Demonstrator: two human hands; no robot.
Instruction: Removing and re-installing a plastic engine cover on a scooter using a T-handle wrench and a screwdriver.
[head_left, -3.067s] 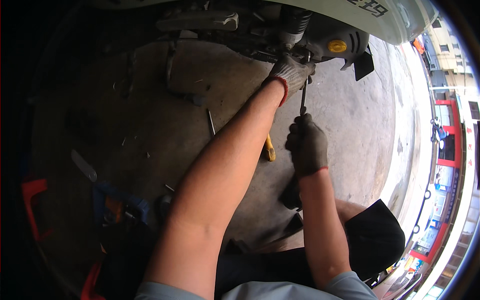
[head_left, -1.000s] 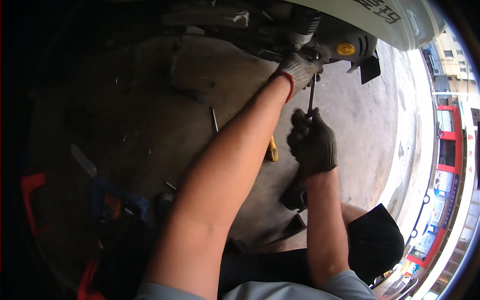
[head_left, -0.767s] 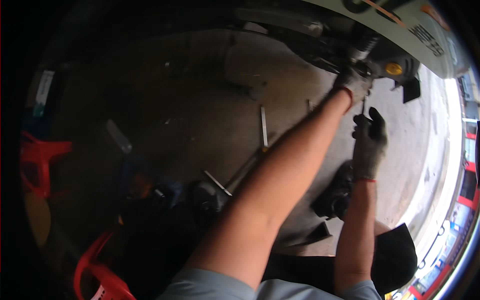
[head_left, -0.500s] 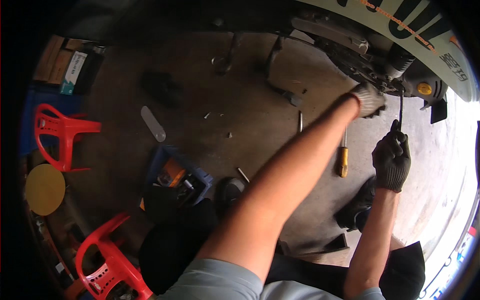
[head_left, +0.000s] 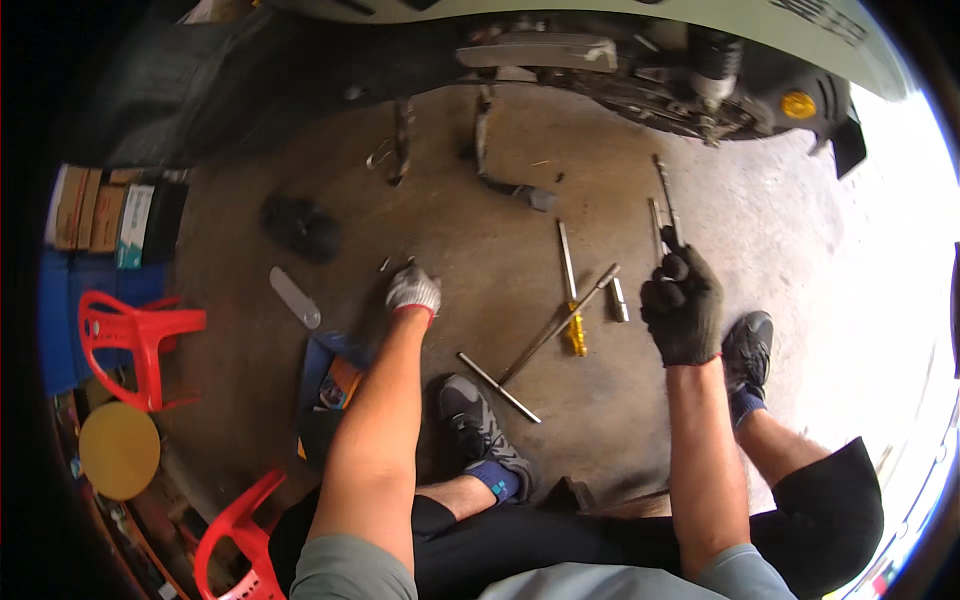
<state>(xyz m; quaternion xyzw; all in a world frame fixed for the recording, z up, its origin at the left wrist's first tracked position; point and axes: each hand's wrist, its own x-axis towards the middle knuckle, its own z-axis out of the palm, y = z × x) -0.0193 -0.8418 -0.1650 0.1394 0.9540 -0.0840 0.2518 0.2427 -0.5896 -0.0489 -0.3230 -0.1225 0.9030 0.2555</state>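
My left hand (head_left: 413, 290), in a pale knit glove with a red cuff, reaches down to the floor beside a small bolt (head_left: 385, 264); its fingers point away and are mostly hidden. My right hand (head_left: 682, 305), in a dark glove, is closed around a long slim metal tool (head_left: 668, 190) pointing up toward the vehicle's underside. On the floor between my hands lie a yellow-handled screwdriver (head_left: 576, 340), a long bar tool (head_left: 545, 330), a shorter steel rod (head_left: 480, 376) and a socket piece (head_left: 620, 305). Above the right hand are a shock absorber (head_left: 712, 70) and linkage.
The pale green vehicle body (head_left: 650, 12) spans the top. At left are red plastic chairs (head_left: 140, 335), cardboard boxes (head_left: 105, 215), a round yellow stool (head_left: 118, 450), a blue toolbox (head_left: 320, 365) and a silver plate (head_left: 295, 298). My shoes (head_left: 470, 420) flank the tools.
My left hand has left the vehicle's linkage and moved down-left to the floor. The right hand's tool no longer reaches the linkage. The view has swung left, showing more chairs and boxes.
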